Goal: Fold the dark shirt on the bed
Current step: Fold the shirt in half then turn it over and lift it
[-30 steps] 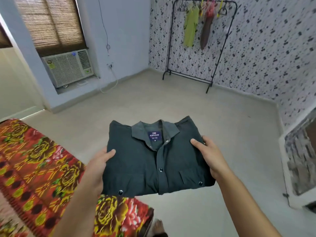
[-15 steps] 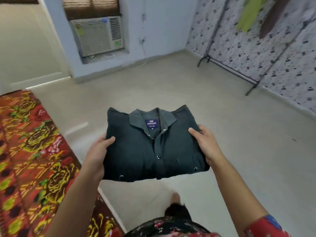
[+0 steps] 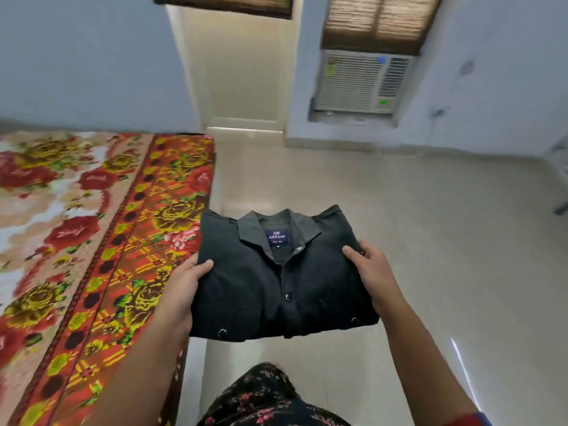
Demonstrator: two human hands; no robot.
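Nearest to us, our floral clothing [image 3: 267, 395] fills the bottom edge, with a red sleeve [image 3: 467, 421] just showing at the right corner. Both forearms reach forward. Our left hand [image 3: 181, 290] grips the left side of the dark shirt [image 3: 276, 281], thumb on top and fingers underneath. Our right hand [image 3: 373, 272] grips the right side the same way. Neither grasp has changed from half a second ago.

The shirt is folded into a neat rectangle and held flat in the air, buttons up and collar away from us, its blue label [image 3: 277, 236] reading ARROW. Before, it hung over bare floor. Now its left edge overlaps the border of the bed [image 3: 92, 241] in our view, and the rest is above the floor [image 3: 430, 241].

Our view has swung left. The bed, covered in red and yellow roses, now spreads across the whole left side. The clothes rack and speckled wall have gone from sight. Beyond the pale floor we see a cream doorway [image 3: 242, 72], newly in view. To its right an air conditioner [image 3: 362, 83] sits in the light blue wall [image 3: 76, 56] under a woven blind [image 3: 378, 23].
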